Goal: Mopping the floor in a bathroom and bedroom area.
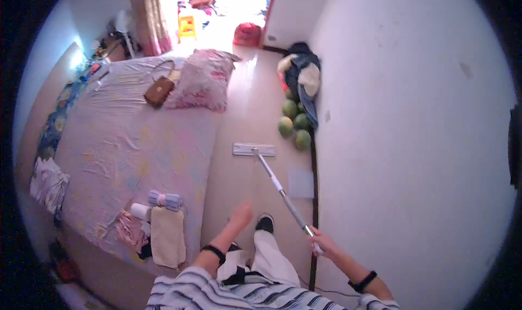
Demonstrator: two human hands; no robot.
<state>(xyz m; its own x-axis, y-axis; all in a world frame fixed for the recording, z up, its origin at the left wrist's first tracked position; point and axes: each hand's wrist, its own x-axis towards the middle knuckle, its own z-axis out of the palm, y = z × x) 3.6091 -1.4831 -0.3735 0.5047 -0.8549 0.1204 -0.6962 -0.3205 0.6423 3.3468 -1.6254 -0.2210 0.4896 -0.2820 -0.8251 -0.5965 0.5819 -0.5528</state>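
My right hand (322, 241) grips the upper end of the handle of a flat mop (281, 189) near the wall. The silver and white pole slants away to the left. Its wide rectangular head (240, 149) lies flat on the pale floor (236, 175) beside the bed. My left hand (242, 215) hangs free over the floor, between the bed edge and the pole. It is somewhat blurred, looks closed, and no object shows in it. My shoe (265, 223) stands on the floor just right of that hand.
On the left is a bed (122, 147) with a pillow (206, 79), a brown handbag (160, 90) and folded cloths (168, 236). Several green melons (302, 140) and heaped clothes (304, 73) line the wall (387, 147). A red bag (247, 34) and yellow stool (187, 26) stand farther off.
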